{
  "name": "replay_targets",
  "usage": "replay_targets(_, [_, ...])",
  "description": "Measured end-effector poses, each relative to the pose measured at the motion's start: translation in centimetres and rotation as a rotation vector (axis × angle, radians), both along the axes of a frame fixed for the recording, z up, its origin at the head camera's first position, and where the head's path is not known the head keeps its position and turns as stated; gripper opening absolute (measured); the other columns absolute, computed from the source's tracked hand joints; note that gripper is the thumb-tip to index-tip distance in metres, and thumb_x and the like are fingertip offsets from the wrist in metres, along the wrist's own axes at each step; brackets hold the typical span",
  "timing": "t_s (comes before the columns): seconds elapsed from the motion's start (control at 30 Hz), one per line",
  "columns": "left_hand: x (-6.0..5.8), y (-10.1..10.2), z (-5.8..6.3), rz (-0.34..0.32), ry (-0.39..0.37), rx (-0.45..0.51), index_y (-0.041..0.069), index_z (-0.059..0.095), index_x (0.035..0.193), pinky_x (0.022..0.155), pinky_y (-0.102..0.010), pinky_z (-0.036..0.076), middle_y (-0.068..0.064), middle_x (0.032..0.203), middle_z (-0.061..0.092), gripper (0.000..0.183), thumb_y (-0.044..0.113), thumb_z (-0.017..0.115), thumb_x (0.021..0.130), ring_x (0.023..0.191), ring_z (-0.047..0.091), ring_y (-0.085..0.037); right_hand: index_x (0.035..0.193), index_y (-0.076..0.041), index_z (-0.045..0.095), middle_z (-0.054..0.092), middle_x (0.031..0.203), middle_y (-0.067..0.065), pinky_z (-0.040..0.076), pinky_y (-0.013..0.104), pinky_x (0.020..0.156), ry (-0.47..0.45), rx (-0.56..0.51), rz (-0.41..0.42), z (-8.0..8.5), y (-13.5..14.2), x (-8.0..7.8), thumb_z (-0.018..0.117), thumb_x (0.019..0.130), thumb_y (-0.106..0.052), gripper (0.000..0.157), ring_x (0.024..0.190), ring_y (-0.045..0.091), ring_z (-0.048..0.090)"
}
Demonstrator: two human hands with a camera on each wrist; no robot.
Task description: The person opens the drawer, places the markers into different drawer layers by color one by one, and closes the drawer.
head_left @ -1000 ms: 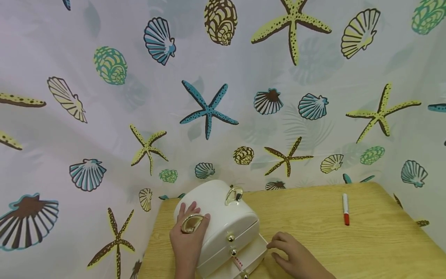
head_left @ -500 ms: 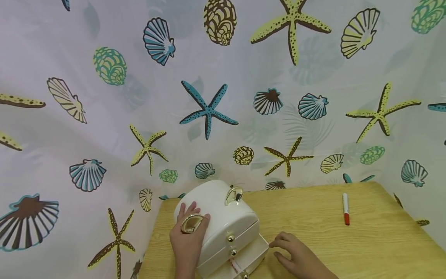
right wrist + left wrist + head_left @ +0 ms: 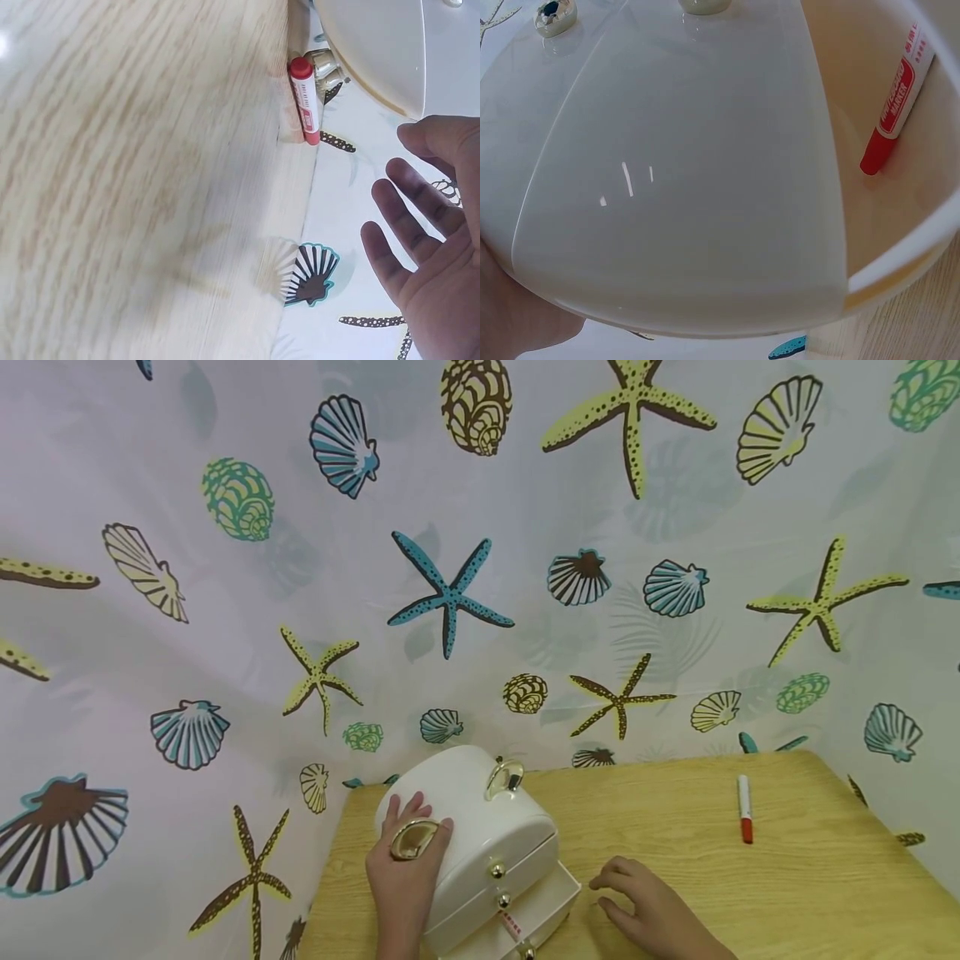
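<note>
A white storage box (image 3: 468, 806) with a rounded top and gold knobs stands at the left of the table. Its lowest drawer (image 3: 553, 900) is pulled out, and a whiteboard marker (image 3: 898, 97) with a red cap lies inside. My left hand (image 3: 405, 877) rests on the box's curved top, fingers spread over the white surface, a gold oval handle (image 3: 414, 841) between thumb and fingers. Just right of the drawer's corner, my right hand (image 3: 648, 906) hovers apart from it, holding nothing. Its fingers are loosely extended, palm showing in the right wrist view.
Another red-ended marker (image 3: 744, 810) lies toward the back right of the wooden table (image 3: 810, 868). A second gold handle (image 3: 504, 780) stands up from the box's top. Behind the table hangs a white curtain (image 3: 540, 652) printed with shells and starfish.
My right hand has drawn away to the right from the drawer's corner. The drawer's corner sits slightly farther right. The marker's lettering in the drawer shifted, then came back. My left hand stayed put.
</note>
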State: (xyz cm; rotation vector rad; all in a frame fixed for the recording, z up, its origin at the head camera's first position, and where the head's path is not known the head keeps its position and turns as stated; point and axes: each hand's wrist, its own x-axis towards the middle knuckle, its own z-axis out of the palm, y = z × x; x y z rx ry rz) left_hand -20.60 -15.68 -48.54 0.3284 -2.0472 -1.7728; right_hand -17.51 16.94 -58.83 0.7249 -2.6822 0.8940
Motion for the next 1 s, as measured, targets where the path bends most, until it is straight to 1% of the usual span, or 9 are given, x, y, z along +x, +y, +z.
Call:
replay_targets(0.1, [0.0, 0.0, 0.0, -0.002, 0.002, 0.002, 0.025, 0.073, 0.102, 0.125, -0.044, 0.018, 0.017, 0.122, 0.067, 0.041, 0.044, 0.088, 0.069, 0.143, 0.034, -0.002, 0.103, -0.037, 0.066, 0.054, 0.101, -0.025, 0.057, 0.026, 0.076, -0.027, -0.005, -0.005, -0.1, 0.2, 0.0, 0.074, 0.088, -0.020, 0.024, 0.093, 0.001, 0.057])
replay_targets(0.27, [0.0, 0.0, -0.1, -0.002, 0.007, 0.004, 0.025, 0.074, 0.102, 0.125, -0.043, 0.018, 0.016, 0.121, 0.068, 0.041, 0.044, 0.088, 0.069, 0.143, 0.034, -0.002, 0.102, -0.037, 0.066, 0.055, 0.101, -0.024, 0.057, 0.027, 0.075, -0.043, -0.011, -0.013, -0.4, 0.6, -0.1, 0.074, 0.088, -0.018, 0.025, 0.092, 0.005, 0.059])
replay_targets(0.43, [0.0, 0.0, 0.0, -0.002, -0.010, -0.006, 0.025, 0.073, 0.103, 0.125, -0.044, 0.018, 0.017, 0.122, 0.067, 0.041, 0.044, 0.088, 0.070, 0.143, 0.033, -0.002, 0.101, -0.037, 0.067, 0.055, 0.101, -0.025, 0.057, 0.027, 0.076, -0.045, -0.006, -0.024, -0.8, 0.8, -0.2, 0.074, 0.088, -0.019, 0.024, 0.092, 0.004, 0.060])
replay_targets(0.53, [0.0, 0.0, 0.1, -0.002, -0.021, -0.012, 0.025, 0.073, 0.104, 0.125, -0.045, 0.017, 0.018, 0.122, 0.067, 0.040, 0.043, 0.087, 0.071, 0.144, 0.033, -0.001, 0.101, -0.036, 0.067, 0.057, 0.101, -0.022, 0.057, 0.028, 0.076, -0.064, -0.004, -0.027, -0.9, 0.8, -0.2, 0.073, 0.089, -0.019, 0.023, 0.093, 0.004, 0.059])
replay_targets(0.7, [0.0, 0.0, 0.1, -0.002, -0.024, -0.015, 0.026, 0.073, 0.104, 0.125, -0.045, 0.017, 0.019, 0.122, 0.067, 0.040, 0.043, 0.087, 0.071, 0.143, 0.032, -0.001, 0.102, -0.031, 0.069, 0.060, 0.101, -0.014, 0.057, 0.028, 0.076, -0.109, -0.006, -0.018, -1.2, 0.8, -0.4, 0.072, 0.089, -0.017, 0.019, 0.092, 0.002, 0.058])
replay_targets(0.87, [0.0, 0.0, 0.0, -0.006, -0.006, -0.003, 0.025, 0.073, 0.102, 0.125, -0.044, 0.018, 0.018, 0.121, 0.068, 0.041, 0.044, 0.088, 0.069, 0.143, 0.033, -0.001, 0.102, -0.025, 0.071, 0.060, 0.101, -0.014, 0.057, 0.028, 0.076, -0.114, -0.003, -0.018, -1.4, 0.7, -0.5, 0.072, 0.089, -0.018, 0.015, 0.093, 0.002, 0.057])
replay_targets(1.0, [0.0, 0.0, 0.0, -0.008, 0.002, 0.000, 0.026, 0.073, 0.102, 0.125, -0.044, 0.017, 0.017, 0.121, 0.068, 0.042, 0.045, 0.088, 0.068, 0.143, 0.033, -0.002, 0.101, -0.025, 0.071, 0.060, 0.100, -0.014, 0.056, 0.025, 0.075, -0.110, -0.001, -0.016, -1.5, 0.6, -0.5, 0.071, 0.089, -0.019, 0.013, 0.093, 0.000, 0.056])
